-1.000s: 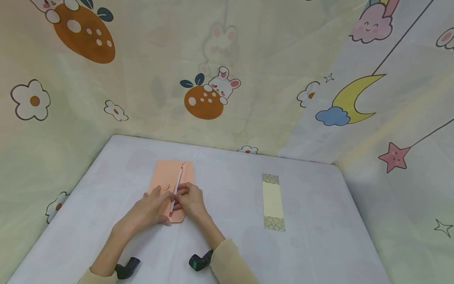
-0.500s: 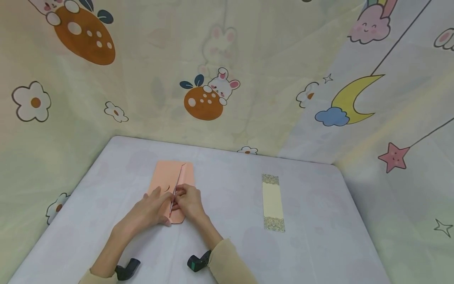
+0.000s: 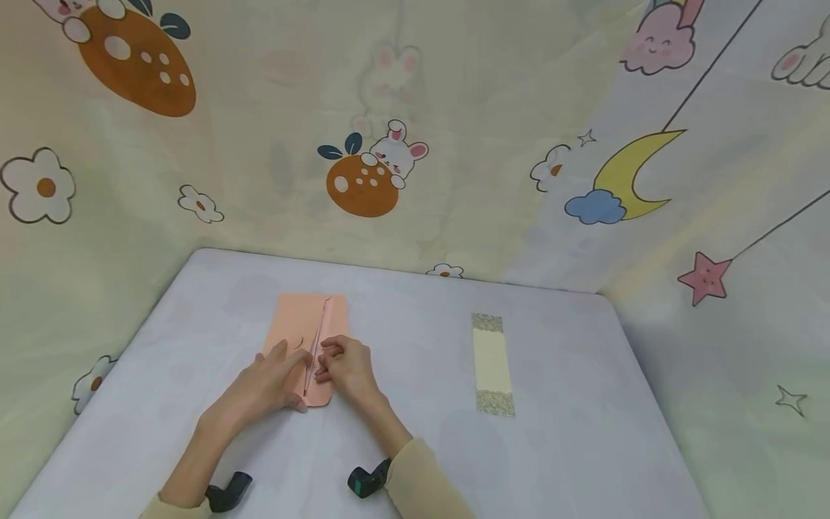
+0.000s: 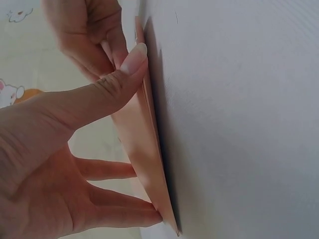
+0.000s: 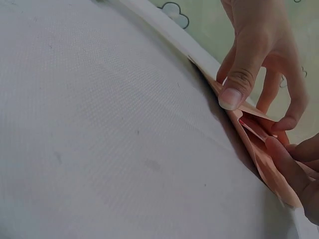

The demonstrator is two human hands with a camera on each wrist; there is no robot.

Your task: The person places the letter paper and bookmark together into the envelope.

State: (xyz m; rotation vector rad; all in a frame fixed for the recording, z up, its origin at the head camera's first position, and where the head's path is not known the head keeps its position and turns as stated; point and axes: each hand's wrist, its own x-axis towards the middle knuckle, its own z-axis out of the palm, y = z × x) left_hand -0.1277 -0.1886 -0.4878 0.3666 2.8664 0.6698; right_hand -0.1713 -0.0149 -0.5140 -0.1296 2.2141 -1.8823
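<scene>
A peach paper envelope point(image 3: 293, 314) with a lengthwise slit lies at the table's left. My left hand point(image 3: 267, 382) rests on its left side with spread fingers, the thumb at the near edge. In the left wrist view, that thumb point(image 4: 107, 89) lies over the envelope's edge. Curled at the slit, my right hand's fingers point(image 3: 332, 352) pinch the paper of the right flap. The right wrist view shows the slit gaping, with a pale, red-edged strip point(image 5: 254, 128) inside it beside my right thumb point(image 5: 285, 162). My right hand point(image 3: 350, 367) partly hides the flap.
To the right, a cream paper strip point(image 3: 492, 360) with patterned ends lies flat on the white table point(image 3: 415, 339). A printed cloth point(image 3: 480, 144) with cartoon figures hangs behind the table and at its sides. Dark devices are on both wrists.
The wide white band seen in the slit has narrowed to a thin line. My right fingers have shifted slightly away from the left hand. The head view has turned a little right.
</scene>
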